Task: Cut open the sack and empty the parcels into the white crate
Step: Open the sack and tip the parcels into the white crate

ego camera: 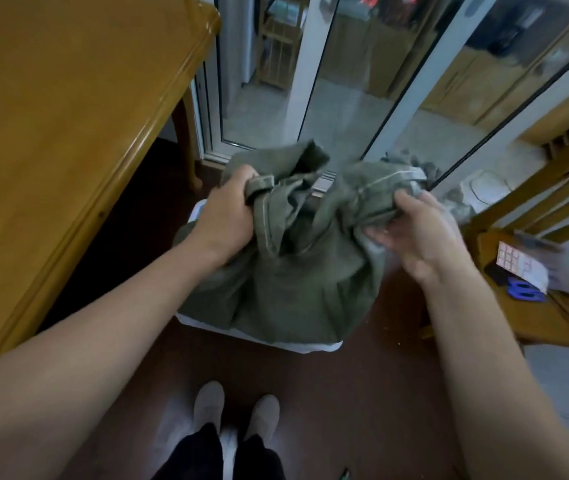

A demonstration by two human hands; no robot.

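A grey-green woven sack hangs in front of me over the white crate, which shows only as a pale rim under the cloth. My left hand grips the sack's hemmed edge on the left. My right hand holds the bunched edge on the right, with its thumb on top and its fingers under the fabric. Between the two hands the sack's mouth gapes, and a pale parcel shows in the opening. The rest of the sack's contents are hidden.
A wooden table stands at the left, its edge close to my left forearm. A wooden chair at the right carries blue-handled scissors and a printed sheet. Glass sliding doors are ahead. My feet stand on dark floor.
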